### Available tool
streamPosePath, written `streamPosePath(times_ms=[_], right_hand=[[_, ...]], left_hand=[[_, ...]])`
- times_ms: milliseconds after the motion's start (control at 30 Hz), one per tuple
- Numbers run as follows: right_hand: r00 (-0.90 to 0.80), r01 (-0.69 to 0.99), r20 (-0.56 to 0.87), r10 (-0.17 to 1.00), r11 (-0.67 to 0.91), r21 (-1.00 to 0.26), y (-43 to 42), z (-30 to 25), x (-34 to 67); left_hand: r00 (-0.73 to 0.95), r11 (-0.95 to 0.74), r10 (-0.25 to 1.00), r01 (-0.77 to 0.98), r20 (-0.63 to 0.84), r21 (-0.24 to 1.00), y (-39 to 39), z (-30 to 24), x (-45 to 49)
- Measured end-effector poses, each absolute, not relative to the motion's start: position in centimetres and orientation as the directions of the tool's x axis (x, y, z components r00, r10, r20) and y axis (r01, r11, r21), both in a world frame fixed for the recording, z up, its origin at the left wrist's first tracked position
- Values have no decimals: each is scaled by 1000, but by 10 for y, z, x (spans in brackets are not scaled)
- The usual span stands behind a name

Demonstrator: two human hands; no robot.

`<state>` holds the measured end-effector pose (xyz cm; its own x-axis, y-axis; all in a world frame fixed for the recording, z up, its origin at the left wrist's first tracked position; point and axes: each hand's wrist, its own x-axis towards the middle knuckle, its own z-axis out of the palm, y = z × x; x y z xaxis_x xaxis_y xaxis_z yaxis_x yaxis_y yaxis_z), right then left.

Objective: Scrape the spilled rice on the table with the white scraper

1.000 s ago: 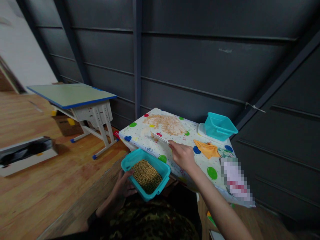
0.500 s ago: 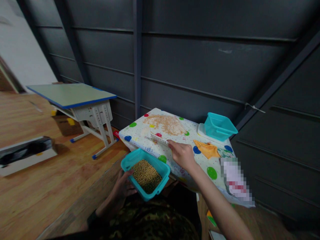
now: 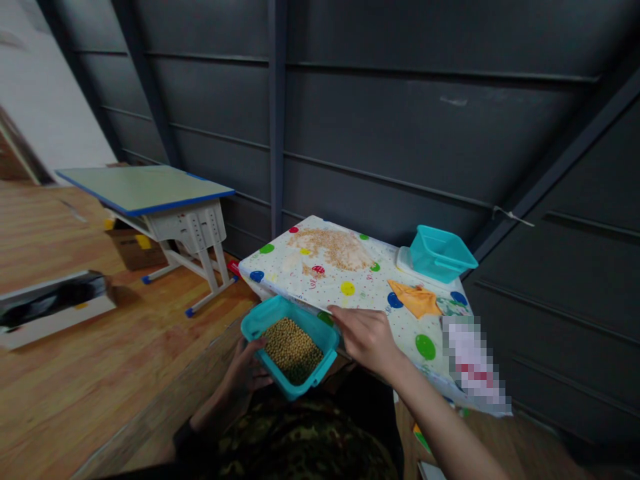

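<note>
My left hand [image 3: 245,365] is closed on the left wall of a turquoise plastic tub [image 3: 327,365], its thumb over the rim. Yellowish soybeans [image 3: 290,343] lie inside, with some green beans at the near end. The tub is held at the front edge of the table. In my right hand [image 3: 367,333] is a thin white comb-like strip [image 3: 313,303], seen nearly edge-on above the tub's far rim; its exact kind is unclear. Beyond, a loose spread of tan grains [image 3: 335,248] covers part of the tablecloth, with a small patch [image 3: 314,270] nearer me.
The table [image 3: 395,337] has a balloon-patterned cloth. On its right are a second turquoise tub [image 3: 440,257] on a whitish lid, an orange cloth [image 3: 416,298] and a blurred-out packet [image 3: 473,360]. A desk [image 3: 150,187] stands left; a dark panelled wall [image 3: 390,120] rises behind.
My right hand has moved toward me, bringing the white strip from the tabletop to the tub's far rim. My left hand and the tub have hardly moved.
</note>
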<state>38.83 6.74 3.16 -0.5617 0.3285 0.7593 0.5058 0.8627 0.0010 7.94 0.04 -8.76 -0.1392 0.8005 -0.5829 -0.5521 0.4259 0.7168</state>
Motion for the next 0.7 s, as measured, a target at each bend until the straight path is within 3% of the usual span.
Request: streamPosePath(times_ms=[133, 300, 433, 700], right_hand=[[-489, 562, 798, 353, 827, -21, 80, 30, 395], [-359, 806, 743, 565, 590, -60, 133, 27, 407], [-321, 888, 639, 699, 457, -54, 150, 26, 408], [-436, 796, 650, 623, 603, -44, 137, 26, 405]], left_hand=[[-157, 422, 820, -484, -551, 766, 1, -89, 79], [-135, 469, 791, -492, -596, 733, 4, -90, 79], [-163, 438, 801, -498, -577, 748, 1, -90, 79], [-154, 427, 824, -464, -545, 776, 1, -90, 79]])
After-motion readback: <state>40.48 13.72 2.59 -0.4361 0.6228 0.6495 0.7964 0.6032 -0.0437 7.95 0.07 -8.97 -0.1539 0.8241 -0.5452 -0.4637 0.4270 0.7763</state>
